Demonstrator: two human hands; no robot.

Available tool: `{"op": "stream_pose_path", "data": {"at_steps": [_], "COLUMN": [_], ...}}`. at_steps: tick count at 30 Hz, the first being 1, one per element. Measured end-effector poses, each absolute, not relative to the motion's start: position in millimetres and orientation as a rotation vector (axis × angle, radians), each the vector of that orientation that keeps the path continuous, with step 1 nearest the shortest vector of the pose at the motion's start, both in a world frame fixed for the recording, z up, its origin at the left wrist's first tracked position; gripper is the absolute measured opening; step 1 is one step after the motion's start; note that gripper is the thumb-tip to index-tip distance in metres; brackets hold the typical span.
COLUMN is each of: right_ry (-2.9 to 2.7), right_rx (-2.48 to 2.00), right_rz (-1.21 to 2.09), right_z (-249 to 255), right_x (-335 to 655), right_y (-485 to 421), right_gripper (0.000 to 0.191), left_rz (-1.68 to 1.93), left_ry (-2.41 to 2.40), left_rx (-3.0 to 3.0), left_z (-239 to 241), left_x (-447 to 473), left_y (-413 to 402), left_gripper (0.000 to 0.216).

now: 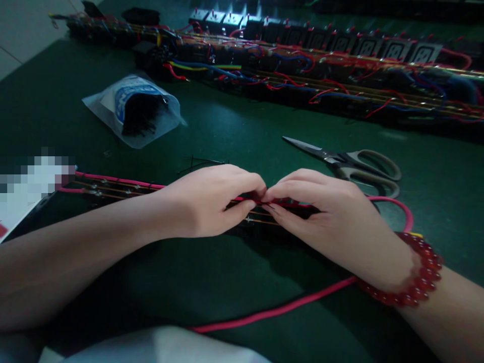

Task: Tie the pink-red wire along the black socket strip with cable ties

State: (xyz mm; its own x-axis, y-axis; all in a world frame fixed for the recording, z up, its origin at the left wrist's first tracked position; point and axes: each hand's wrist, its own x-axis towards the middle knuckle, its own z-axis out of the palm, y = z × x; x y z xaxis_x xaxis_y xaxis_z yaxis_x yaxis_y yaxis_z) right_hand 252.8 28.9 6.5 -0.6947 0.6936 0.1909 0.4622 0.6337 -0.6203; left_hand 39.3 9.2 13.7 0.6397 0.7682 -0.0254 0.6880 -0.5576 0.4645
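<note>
My left hand (217, 204) is closed in a pinch, its thumb and index finger on either side of a red cable (113, 180). That cable runs along a long, narrow strip with brass-coloured rails (260, 220). My right hand (325, 209) pinches at the same spot, fingertips touching those of the left; whatever thin thing lies between them is too small and hidden to name. Dark narrow bands go round the cable farther left. Past my right wrist the cable loops (408, 214). Scissors (340, 164) with grey handles lie just beyond my right hand.
An open plastic bag (170, 121) of thin black cable ties (141, 116) lies at upper left. Several loose black ties (204, 161) are beyond my left hand. Across the back stretch wired socket strips (321, 85). Another red cable length (272, 309) crosses the green tabletop (242, 272) near me.
</note>
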Motion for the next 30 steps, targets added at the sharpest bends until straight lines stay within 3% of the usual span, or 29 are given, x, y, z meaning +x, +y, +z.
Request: {"op": "stream_pose_path", "data": {"at_steps": [6, 15, 24, 30], "right_ry": [-2.457, -2.446, -2.399, -2.399], "right_rx": [-0.880, -0.856, -0.882, -0.871], "right_rz": [0.760, 0.748, 0.893, 0.972], "right_z": [7.2, 5.9, 5.7, 8.4], "right_x": [253.2, 253.5, 252.6, 253.6], "right_y": [29.0, 26.6, 29.1, 28.7], "right_gripper": [0.011, 0.010, 0.011, 0.009], "left_rz": [0.347, 0.325, 0.664, 0.794], "left_ry": [1.165, 1.147, 1.349, 1.270], "left_rx": [2.866, 2.984, 3.039, 3.037], "left_z": [27.4, 30.6, 12.5, 3.6], "left_x": [45.6, 54.7, 65.0, 59.3], "left_y": [-10.8, -14.1, -36.1, -35.3], "left_gripper": [0.018, 0.022, 0.005, 0.007]}}
